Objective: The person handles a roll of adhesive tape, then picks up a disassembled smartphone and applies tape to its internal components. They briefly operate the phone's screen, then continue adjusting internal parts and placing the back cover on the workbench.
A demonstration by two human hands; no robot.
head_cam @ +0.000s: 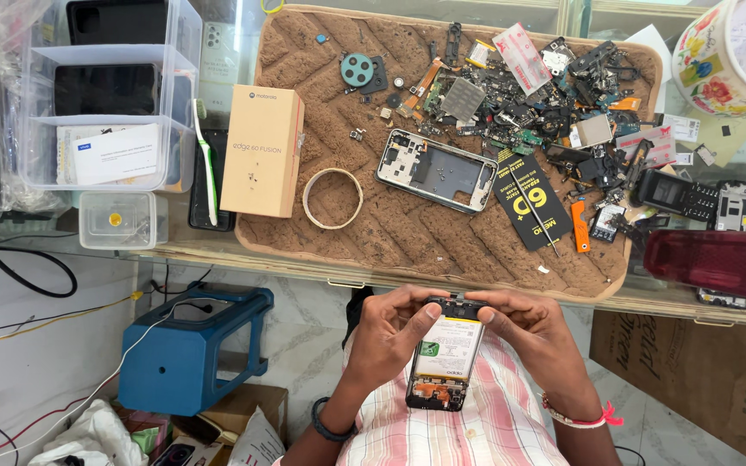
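I hold an opened phone (446,355) over my lap, its back cover off so the white battery and circuit boards show. My left hand (388,332) grips its left side and top, thumb on the battery. At the top right corner my right hand (528,326) closes its fingertips on the upper edge. A bare grey phone frame (436,169) lies on the brown work mat (330,103) just beyond my hands.
The mat carries a tan phone box (262,149), a tape ring (332,198), a black packet (532,200), an orange tool (580,236) and several loose phone parts (554,95). Clear plastic bins (110,95) stand at left. Below sits a blue stool (192,345).
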